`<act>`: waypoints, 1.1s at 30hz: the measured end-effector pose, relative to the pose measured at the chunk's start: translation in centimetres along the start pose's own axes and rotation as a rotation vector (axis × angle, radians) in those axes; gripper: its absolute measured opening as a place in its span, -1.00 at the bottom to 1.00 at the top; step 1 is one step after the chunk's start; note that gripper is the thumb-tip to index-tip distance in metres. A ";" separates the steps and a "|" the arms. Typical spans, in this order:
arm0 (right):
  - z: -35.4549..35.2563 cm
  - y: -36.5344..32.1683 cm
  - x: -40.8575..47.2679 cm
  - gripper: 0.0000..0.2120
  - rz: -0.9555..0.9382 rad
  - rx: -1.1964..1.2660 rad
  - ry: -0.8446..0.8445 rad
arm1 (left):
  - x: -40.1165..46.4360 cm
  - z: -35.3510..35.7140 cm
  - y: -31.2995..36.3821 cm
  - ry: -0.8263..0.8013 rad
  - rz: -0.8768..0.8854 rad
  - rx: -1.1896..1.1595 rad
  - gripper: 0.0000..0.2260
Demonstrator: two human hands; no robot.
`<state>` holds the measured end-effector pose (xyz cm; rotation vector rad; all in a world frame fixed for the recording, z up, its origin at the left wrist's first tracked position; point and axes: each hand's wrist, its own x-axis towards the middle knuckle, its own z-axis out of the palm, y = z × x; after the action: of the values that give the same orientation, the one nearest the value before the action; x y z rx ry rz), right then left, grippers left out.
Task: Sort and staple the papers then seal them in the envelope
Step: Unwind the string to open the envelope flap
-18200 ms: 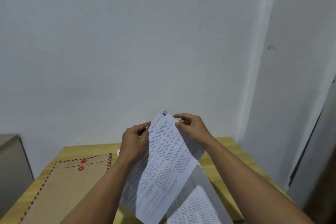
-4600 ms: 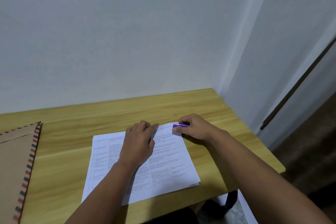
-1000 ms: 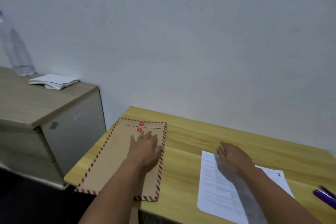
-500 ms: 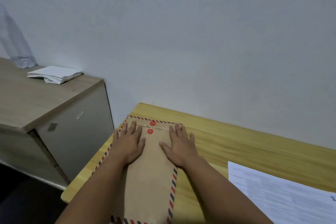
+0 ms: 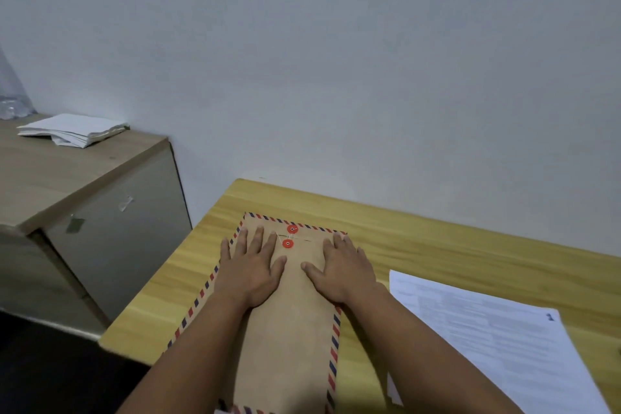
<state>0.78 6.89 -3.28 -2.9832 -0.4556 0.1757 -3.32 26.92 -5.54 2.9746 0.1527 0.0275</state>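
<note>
Wooden desk [image 5: 437, 245] by the wall: we've got both hands flat, grip open, on the envelope [image 5: 289, 329]. Its string clasp [image 5: 289, 236] sits between our left hand [image 5: 250, 267] and right hand [image 5: 344, 270], papers [image 5: 487, 339] off right.

Probably an office: wooden desk [image 5: 437, 245], grey cabinet [image 5: 100, 218], plain wall [image 5: 336, 60].
</note>
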 end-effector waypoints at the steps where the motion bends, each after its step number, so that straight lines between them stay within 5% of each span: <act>1: -0.3 0.6 -0.6 -0.15 0.014 -0.008 -0.001 | -0.5 0.0 0.9 -0.004 0.007 0.000 -0.38; 12: -4.5 3.1 -2.2 -0.65 0.082 0.016 -0.046 | -1.1 -1.0 3.2 0.055 0.122 0.058 -0.48; 20: -3.4 -0.3 1.9 -0.72 0.007 0.259 -0.026 | -0.4 1.1 2.5 0.056 0.149 -0.006 -0.36; 33: -4.8 -3.5 3.3 -0.82 -0.094 -0.043 -0.016 | -0.3 1.2 2.4 0.064 0.152 -0.026 -0.47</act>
<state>3.49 10.75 1.59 -2.9957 -0.6068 0.1829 -3.35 24.32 -6.34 2.9541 -0.0655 0.1422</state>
